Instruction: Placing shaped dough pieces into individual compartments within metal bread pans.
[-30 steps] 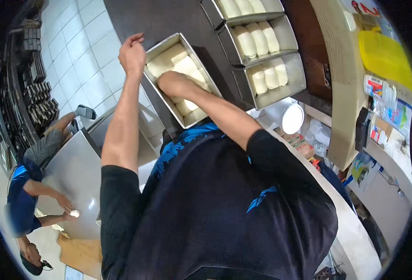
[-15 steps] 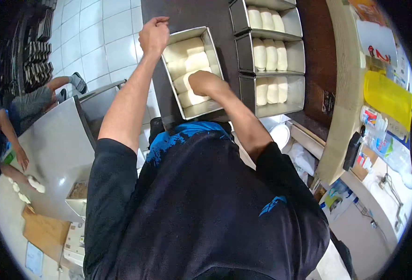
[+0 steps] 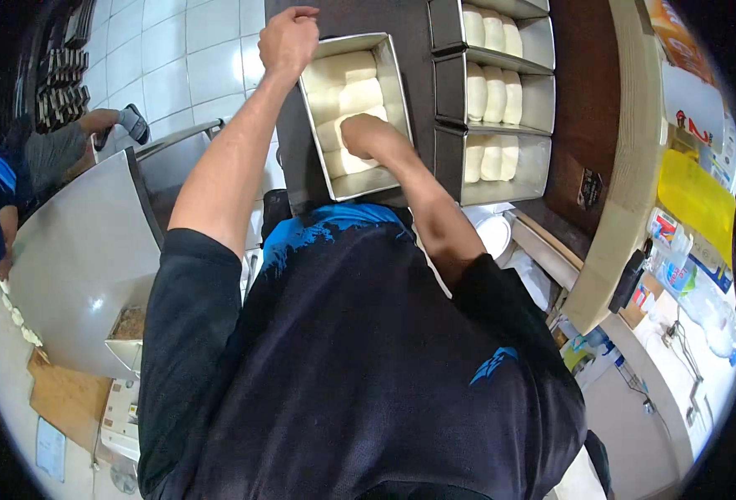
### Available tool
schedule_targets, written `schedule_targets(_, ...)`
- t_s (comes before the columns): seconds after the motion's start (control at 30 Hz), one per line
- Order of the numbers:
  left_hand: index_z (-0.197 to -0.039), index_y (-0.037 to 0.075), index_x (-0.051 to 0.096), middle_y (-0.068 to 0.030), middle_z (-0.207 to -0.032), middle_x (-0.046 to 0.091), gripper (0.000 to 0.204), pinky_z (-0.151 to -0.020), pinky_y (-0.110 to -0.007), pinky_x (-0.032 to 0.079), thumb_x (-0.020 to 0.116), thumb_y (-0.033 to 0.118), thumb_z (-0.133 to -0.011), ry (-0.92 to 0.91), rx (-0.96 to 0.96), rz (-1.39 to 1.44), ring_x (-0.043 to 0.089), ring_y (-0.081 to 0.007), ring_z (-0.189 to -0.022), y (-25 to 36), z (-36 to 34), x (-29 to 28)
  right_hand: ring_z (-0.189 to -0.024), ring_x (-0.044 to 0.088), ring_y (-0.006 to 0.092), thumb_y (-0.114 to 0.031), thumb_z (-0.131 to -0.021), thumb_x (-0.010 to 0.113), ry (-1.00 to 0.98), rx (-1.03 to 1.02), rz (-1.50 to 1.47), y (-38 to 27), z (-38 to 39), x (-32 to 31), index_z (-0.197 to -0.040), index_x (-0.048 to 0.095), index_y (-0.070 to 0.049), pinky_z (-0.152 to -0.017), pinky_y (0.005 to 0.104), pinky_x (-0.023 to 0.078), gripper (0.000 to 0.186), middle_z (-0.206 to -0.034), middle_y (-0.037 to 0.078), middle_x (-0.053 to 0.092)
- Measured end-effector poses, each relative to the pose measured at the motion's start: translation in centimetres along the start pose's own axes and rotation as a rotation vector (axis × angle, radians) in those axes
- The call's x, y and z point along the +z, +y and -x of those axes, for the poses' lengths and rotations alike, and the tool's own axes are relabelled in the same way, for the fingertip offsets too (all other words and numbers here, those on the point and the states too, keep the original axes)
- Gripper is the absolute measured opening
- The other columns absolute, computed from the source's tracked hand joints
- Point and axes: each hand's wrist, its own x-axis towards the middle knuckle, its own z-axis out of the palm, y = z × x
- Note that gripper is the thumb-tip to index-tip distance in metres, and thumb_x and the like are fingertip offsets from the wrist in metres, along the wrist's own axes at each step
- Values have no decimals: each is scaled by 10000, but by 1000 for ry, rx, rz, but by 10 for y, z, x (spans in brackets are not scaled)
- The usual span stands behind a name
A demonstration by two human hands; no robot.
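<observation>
A rectangular metal loaf tin (image 3: 401, 104) stands before me on the dark tabletop. Several pale rolls of dough (image 3: 359, 93) lie side by side in it. My right hand (image 3: 369, 136) is inside the tin, closed into a fist and resting on the dough toward the near end; its knuckles hide the dough beneath. Beside the tin's far left corner, my left hand (image 3: 289, 42) is raised with fingers loosely curled. Nothing shows in it, and its palm side is hidden.
Three more tins (image 3: 491, 129) of dough rolls stand in a column to the right. Beyond them runs a wooden ledge (image 3: 626, 167) and a shelf with bottles and a yellow bag (image 3: 694, 200). At left, a co-worker (image 3: 1, 196) stands at a metal table (image 3: 84, 233) with dough pieces.
The whole view has shifted slightly, so tins and hands sit a little higher and farther right. My hands keep about the same place at the tin. The co-worker's arms have drawn back.
</observation>
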Motion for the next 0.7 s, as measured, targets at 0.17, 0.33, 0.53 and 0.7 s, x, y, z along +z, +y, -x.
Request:
schedule_targets(0.17, -1148, 195, 785, 57, -1088, 788, 388, -950, -312, 506, 452, 222, -952, -3, 4, 64, 689, -195, -1021, 7, 9, 3, -741, 661, 448, -81, -776, 612, 53, 73, -115, -10, -19, 16, -854, 731, 78, -722, 513, 521, 213, -839, 254, 721)
schedule_targets(0.33, -1063, 191, 807, 40, -1038, 796, 366, -936, -352, 526, 468, 206, -927, 32, 5, 116, 702, -243, -994, -5, -1, -2, -747, 665, 450, -93, -783, 611, 98, 106, -192, -2, -29, 24, -862, 733, 80, -726, 514, 520, 226, -845, 257, 723)
schedule_targets(0.53, -1075, 179, 804, 47, -1025, 798, 372, -932, -331, 521, 459, 181, -935, 5, 30, 131, 699, -211, -985, -9, -8, 3, -764, 665, 459, -107, -805, 596, 276, 195, -302, -2, -42, 39, -878, 743, 73, -736, 516, 521, 243, -848, 252, 724)
schedule_targets(0.7, -1080, 179, 804, 45, -1015, 798, 372, -927, -318, 517, 460, 166, -938, 20, 4, 157, 697, -197, -970, -18, -7, 3, -767, 660, 469, -122, -823, 588, 357, 27, -210, 0, -24, 33, -879, 739, 63, -739, 522, 519, 245, -852, 247, 725)
